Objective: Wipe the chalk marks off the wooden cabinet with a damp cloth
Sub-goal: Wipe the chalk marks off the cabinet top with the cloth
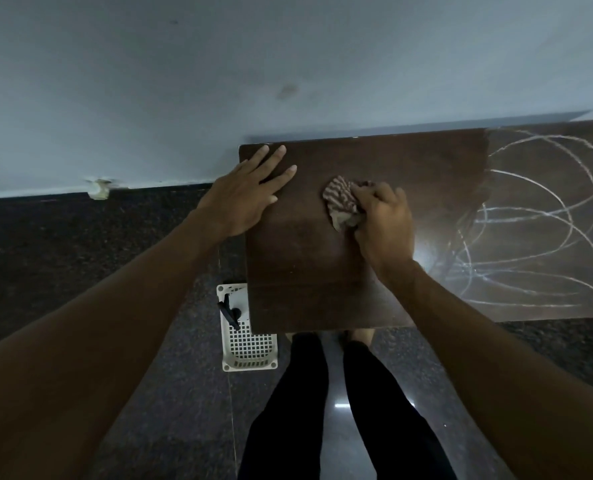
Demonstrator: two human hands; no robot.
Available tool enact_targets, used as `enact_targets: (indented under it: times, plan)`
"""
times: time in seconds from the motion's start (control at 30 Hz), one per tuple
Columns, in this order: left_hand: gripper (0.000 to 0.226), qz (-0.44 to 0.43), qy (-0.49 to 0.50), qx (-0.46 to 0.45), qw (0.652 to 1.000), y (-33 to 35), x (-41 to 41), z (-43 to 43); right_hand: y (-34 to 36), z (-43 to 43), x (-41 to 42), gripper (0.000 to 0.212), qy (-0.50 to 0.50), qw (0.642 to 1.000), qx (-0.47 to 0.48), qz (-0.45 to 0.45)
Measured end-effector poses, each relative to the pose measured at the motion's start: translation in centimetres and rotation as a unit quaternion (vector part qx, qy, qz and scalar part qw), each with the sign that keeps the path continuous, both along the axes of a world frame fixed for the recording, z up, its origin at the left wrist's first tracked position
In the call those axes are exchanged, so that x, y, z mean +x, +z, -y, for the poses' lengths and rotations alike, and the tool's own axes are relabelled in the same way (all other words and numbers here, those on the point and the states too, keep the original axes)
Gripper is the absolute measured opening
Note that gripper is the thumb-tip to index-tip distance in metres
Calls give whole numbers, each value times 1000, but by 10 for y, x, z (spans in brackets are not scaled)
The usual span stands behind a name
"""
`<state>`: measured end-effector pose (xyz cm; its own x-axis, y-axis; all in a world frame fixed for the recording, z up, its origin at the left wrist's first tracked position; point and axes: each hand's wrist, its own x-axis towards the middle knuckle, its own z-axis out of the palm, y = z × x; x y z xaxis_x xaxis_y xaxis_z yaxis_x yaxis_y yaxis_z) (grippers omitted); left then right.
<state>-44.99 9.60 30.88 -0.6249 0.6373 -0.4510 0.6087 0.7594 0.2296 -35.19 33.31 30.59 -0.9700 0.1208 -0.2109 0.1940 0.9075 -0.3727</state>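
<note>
Now the right hand [383,225] has its fingers curled tight round a bunched striped cloth [341,206], pressing it on the cabinet [305,271] surface near the middle. Left hand [244,194] lies flat, fingers spread straight, at the surface's left edge. Chalk marks [537,220] loop across the right part.

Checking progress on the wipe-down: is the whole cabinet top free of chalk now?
No, looping white chalk marks cover the right part of the cabinet top, beyond the cloth gripped by the right hand.
</note>
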Motion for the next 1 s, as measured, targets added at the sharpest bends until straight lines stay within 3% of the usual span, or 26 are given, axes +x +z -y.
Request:
enact_targets:
  times: [0.13,0.3,0.4,0.53,0.83,1.0]
  plan:
    - [64,-11,-2,38,999,-8,-1,9,1,45,10,56,40,999,2,15]
    - [75,-12,16,60,998,-19,2,12,0,93,90,65,149,987,-43,28]
    - [84,-5,29,62,998,-24,4,13,-5,88,129,68,192,979,-65,9]
    - [85,-16,38,82,996,-28,8,15,-10,61,119,67,217,974,-56,18]
    - [80,2,65,104,992,-29,10,15,-6,41,-24,50,10,1000,-7,-21]
    - [76,57,101,137,984,-23,2,15,-9,62,-29,46,-41,999,0,-25]
